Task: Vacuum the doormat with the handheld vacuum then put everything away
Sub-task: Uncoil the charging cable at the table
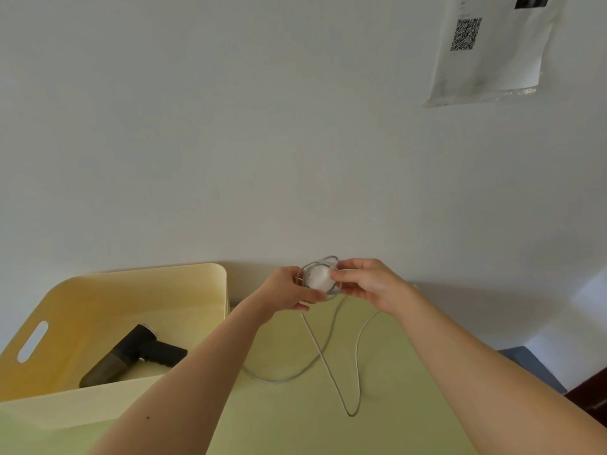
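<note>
Both hands [289,289] [368,282] grip the cable-wrapped white charger [320,277], fingers partly hiding it.

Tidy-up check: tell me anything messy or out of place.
Only the grey cable: it sprawls in loose loops across the green table, with few turns wound round the white charger held by left hand and right hand.

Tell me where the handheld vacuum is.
Head view, lower left: the handheld vacuum lies on the floor of the yellow bin, which stands on the green table against the wall.
</note>
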Available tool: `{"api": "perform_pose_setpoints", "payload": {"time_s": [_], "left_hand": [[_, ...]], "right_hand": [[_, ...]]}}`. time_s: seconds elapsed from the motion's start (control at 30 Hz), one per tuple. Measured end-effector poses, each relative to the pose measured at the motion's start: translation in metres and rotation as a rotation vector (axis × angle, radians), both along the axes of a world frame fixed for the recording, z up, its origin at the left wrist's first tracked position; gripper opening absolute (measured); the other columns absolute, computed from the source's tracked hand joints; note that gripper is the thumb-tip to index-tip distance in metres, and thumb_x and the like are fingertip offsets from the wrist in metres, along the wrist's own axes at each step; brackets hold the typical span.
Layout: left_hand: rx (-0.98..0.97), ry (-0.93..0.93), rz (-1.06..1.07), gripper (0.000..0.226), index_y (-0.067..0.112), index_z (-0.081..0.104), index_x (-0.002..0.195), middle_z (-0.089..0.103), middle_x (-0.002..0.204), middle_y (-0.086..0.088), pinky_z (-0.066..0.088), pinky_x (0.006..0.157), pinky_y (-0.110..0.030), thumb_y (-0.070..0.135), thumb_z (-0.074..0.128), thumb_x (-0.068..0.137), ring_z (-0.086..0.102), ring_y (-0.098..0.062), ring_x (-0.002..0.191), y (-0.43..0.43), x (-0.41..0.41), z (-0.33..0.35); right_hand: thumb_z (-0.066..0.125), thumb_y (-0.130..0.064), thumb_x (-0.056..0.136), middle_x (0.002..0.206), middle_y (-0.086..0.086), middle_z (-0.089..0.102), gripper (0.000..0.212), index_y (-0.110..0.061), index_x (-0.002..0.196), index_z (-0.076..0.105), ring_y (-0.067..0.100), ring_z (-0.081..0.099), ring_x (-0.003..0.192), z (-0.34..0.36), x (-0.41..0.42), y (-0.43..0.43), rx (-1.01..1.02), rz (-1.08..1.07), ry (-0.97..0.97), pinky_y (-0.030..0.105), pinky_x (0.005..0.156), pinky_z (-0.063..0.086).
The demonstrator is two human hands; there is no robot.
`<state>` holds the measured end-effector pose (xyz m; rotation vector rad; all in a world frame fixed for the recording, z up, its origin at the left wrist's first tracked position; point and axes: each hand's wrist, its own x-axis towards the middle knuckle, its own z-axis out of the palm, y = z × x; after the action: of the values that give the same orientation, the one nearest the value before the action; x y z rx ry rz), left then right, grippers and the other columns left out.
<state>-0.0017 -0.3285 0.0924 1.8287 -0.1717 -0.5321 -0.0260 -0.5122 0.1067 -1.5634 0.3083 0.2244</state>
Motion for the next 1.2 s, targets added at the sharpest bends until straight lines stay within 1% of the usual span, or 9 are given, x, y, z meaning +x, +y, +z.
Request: {"api": "perform_pose_setpoints", "payload": {"time_s": [0.07, 0.23, 0.43, 0.6, 0.67, 0.8, 0.9, 1.0, 1.2], "left_hand": [[0.015, -0.035, -0.006, 0.037, 0.005, 0.064, 0.105, 0.065, 0.086, -0.003, 0.058, 0.075, -0.026, 0.011, 0.08, 0.072, 0.064, -0.012, 0.071, -0.002, -0.001, -0.002], [-0.075, -0.06, 0.073, 0.028, 0.007, 0.066, 0.095, 0.065, 0.081, -0.001, 0.058, 0.082, -0.029, 0.017, 0.081, 0.073, 0.064, -0.014, 0.074, -0.007, -0.003, -0.004], [0.04, -0.08, -0.034, 0.028, 0.007, 0.067, 0.093, 0.064, 0.075, 0.001, 0.055, 0.074, -0.025, 0.017, 0.082, 0.071, 0.061, -0.011, 0.065, -0.014, -0.004, 0.0], [0.087, 0.037, -0.095, 0.057, 0.011, 0.05, 0.122, 0.07, 0.099, -0.009, 0.057, 0.069, -0.021, 0.013, 0.08, 0.073, 0.065, -0.014, 0.073, -0.01, 0.0, 0.006], [0.099, -0.02, -0.038, 0.047, 0.007, 0.052, 0.118, 0.07, 0.093, -0.013, 0.058, 0.072, -0.027, 0.011, 0.077, 0.077, 0.064, -0.018, 0.071, -0.005, 0.005, 0.006], [0.057, -0.168, 0.064, 0.01, 0.007, 0.063, 0.085, 0.066, 0.07, -0.006, 0.056, 0.076, -0.035, 0.014, 0.07, 0.084, 0.062, -0.019, 0.066, -0.002, 0.012, 0.005], [0.019, -0.197, 0.179, 0.012, 0.011, 0.062, 0.077, 0.062, 0.07, -0.002, 0.055, 0.07, -0.033, 0.015, 0.068, 0.086, 0.063, -0.016, 0.064, -0.004, 0.014, 0.003], [0.058, -0.206, 0.259, 0.013, 0.013, 0.061, 0.077, 0.063, 0.072, -0.001, 0.057, 0.071, -0.036, 0.018, 0.066, 0.088, 0.065, -0.019, 0.068, -0.001, 0.019, -0.003], [0.19, -0.243, 0.318, 0.012, 0.018, 0.06, 0.078, 0.066, 0.074, 0.001, 0.058, 0.08, -0.043, 0.022, 0.062, 0.089, 0.07, -0.023, 0.082, 0.006, 0.022, -0.014]], "right_hand": [[0.076, -0.008, 0.08, 0.097, 0.008, 0.071, 0.029, -0.006, 0.108, 0.068, 0.02, 0.066, 0.09, 0.002, 0.0, 0.0, 0.018, 0.009, -0.013, 0.03, 0.084, 0.055], [0.076, -0.017, 0.082, 0.088, 0.0, 0.07, 0.021, -0.014, 0.102, 0.07, 0.014, 0.062, 0.082, 0.008, -0.005, 0.008, -0.112, 0.137, 0.057, 0.025, 0.075, 0.046], [0.073, -0.024, 0.084, 0.09, -0.002, 0.069, 0.023, -0.013, 0.104, 0.072, 0.013, 0.059, 0.083, 0.005, -0.004, 0.002, -0.168, 0.125, 0.056, 0.029, 0.079, 0.041], [0.081, -0.021, 0.073, 0.097, 0.004, 0.072, 0.038, -0.006, 0.106, 0.07, 0.017, 0.065, 0.09, -0.002, 0.001, -0.005, -0.337, 0.004, 0.031, 0.037, 0.095, 0.051], [0.081, -0.018, 0.071, 0.095, 0.004, 0.07, 0.038, -0.006, 0.105, 0.069, 0.018, 0.064, 0.088, -0.004, 0.0, -0.01, -0.386, -0.024, 0.032, 0.036, 0.092, 0.052], [0.08, -0.017, 0.071, 0.09, 0.004, 0.068, 0.028, -0.012, 0.097, 0.07, 0.017, 0.064, 0.083, -0.003, -0.002, -0.015, -0.421, -0.008, 0.043, 0.037, 0.092, 0.053], [0.081, -0.011, 0.07, 0.085, 0.003, 0.069, 0.026, -0.013, 0.093, 0.069, 0.016, 0.066, 0.07, -0.001, -0.005, -0.014, -0.404, 0.018, 0.053, 0.034, 0.081, 0.056], [0.084, -0.012, 0.067, 0.077, 0.001, 0.066, 0.031, -0.01, 0.095, 0.071, 0.013, 0.061, 0.062, 0.001, -0.007, -0.017, -0.473, 0.039, 0.044, 0.024, 0.06, 0.053], [0.084, -0.027, 0.06, 0.08, -0.001, 0.06, 0.048, -0.003, 0.099, 0.067, 0.015, 0.053, 0.069, 0.0, -0.009, -0.014, -0.709, 0.038, 0.031, 0.026, 0.063, 0.043]]}}
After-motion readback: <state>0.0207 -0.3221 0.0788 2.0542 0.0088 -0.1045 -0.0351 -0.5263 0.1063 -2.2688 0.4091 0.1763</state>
